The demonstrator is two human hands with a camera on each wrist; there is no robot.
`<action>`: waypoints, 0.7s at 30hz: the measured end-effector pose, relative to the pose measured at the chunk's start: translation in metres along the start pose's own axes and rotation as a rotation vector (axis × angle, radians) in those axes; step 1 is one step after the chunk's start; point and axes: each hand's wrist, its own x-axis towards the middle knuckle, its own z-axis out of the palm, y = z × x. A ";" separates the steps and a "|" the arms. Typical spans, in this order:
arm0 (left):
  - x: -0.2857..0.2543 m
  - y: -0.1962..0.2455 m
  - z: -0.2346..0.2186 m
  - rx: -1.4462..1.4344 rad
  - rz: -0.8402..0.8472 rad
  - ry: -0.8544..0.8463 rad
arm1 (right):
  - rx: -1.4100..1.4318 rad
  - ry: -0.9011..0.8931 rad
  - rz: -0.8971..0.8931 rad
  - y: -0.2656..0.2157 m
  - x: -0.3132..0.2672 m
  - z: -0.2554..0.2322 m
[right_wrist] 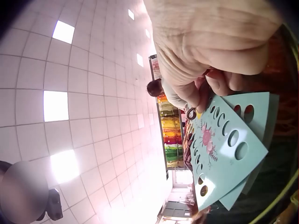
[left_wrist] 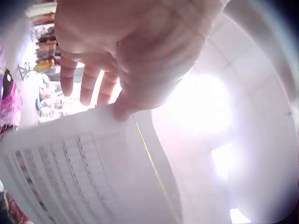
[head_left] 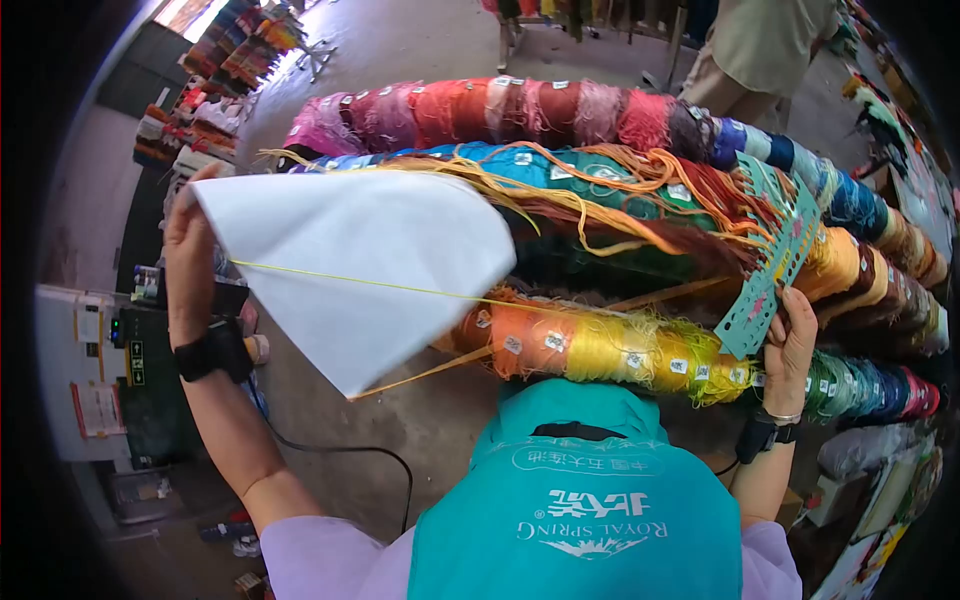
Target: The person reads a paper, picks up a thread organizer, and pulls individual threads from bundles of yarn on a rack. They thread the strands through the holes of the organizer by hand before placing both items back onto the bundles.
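At the upper left of the head view, my left hand (head_left: 188, 235) holds a white paper sheet (head_left: 370, 230) by its edge. In the left wrist view the thumb of this hand (left_wrist: 135, 56) presses on the sheet (left_wrist: 112, 149), which bears a printed table. A thin yellow thread (head_left: 330, 278) runs from beneath that thumb across the paper. My right hand (head_left: 795, 345) pinches teal punched thread cards (head_left: 765, 295). Seen from the right wrist, the overlapping cards (right_wrist: 224, 140) have rows of round holes and pink flowers. Orange and brown strands (head_left: 640, 165) trail from the cards over the thread rolls.
Long rows of coloured thread rolls with small labels, red ones (head_left: 450, 110) behind and yellow ones (head_left: 600, 345) in front, span the space before me. Another person (head_left: 765, 50) stands at the back right. A black cable (head_left: 375, 452) hangs at my left.
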 end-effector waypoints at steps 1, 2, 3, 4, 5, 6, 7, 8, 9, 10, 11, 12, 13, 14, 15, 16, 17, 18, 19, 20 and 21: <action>0.005 -0.013 -0.035 -0.107 0.009 0.127 | 0.006 0.004 -0.004 0.000 0.001 0.001; 0.008 -0.035 -0.089 -0.240 0.030 0.183 | 0.012 0.009 -0.009 0.000 0.001 0.001; 0.010 -0.053 -0.142 -0.373 0.050 0.238 | 0.017 0.014 -0.012 0.000 0.001 0.003; 0.011 -0.055 -0.174 -0.336 0.097 0.251 | 0.018 0.035 -0.007 -0.001 -0.001 0.006; 0.012 -0.058 -0.198 -0.301 0.145 0.261 | 0.018 0.029 -0.012 0.000 0.000 0.007; 0.010 -0.058 -0.217 -0.245 0.182 0.361 | 0.016 0.026 -0.016 0.000 0.000 0.006; 0.010 -0.055 -0.240 -0.162 0.162 0.393 | 0.012 0.022 -0.018 0.000 0.000 0.007; 0.012 -0.055 -0.260 -0.046 0.140 0.433 | 0.009 0.046 -0.016 -0.001 -0.001 0.011; 0.013 -0.046 -0.260 0.097 0.139 0.406 | -0.004 0.042 -0.022 -0.001 -0.001 0.014; 0.015 -0.037 -0.260 0.239 0.142 0.381 | -0.018 0.040 -0.026 -0.001 -0.002 0.015; 0.015 -0.012 -0.226 0.405 0.165 0.288 | -0.032 0.040 -0.031 -0.002 -0.002 0.015; 0.021 0.002 -0.206 0.567 0.187 0.190 | -0.049 0.045 -0.042 -0.001 -0.001 0.014; 0.033 0.003 -0.204 0.627 0.173 0.076 | -0.055 0.053 -0.043 0.000 -0.001 0.015; 0.048 0.002 -0.202 0.685 0.158 -0.039 | -0.062 0.061 -0.044 0.001 0.000 0.015; 0.060 -0.001 -0.199 0.742 0.141 -0.155 | -0.069 0.068 -0.044 0.001 0.001 0.016; 0.065 -0.001 -0.184 0.644 0.024 -0.163 | -0.073 0.057 -0.039 0.001 0.001 0.017; 0.069 0.002 -0.157 0.544 -0.090 -0.173 | -0.075 0.047 -0.035 0.002 0.002 0.017; 0.075 0.003 -0.139 0.443 -0.201 -0.182 | -0.077 0.038 -0.033 0.001 0.001 0.016; 0.092 -0.004 -0.131 0.383 -0.216 -0.410 | -0.084 0.036 -0.029 0.002 0.001 0.015; 0.108 -0.014 -0.119 0.497 -0.183 -0.493 | -0.091 0.035 -0.026 0.002 0.001 0.015; 0.120 -0.024 -0.104 0.611 -0.148 -0.577 | -0.098 0.036 -0.022 0.003 0.001 0.015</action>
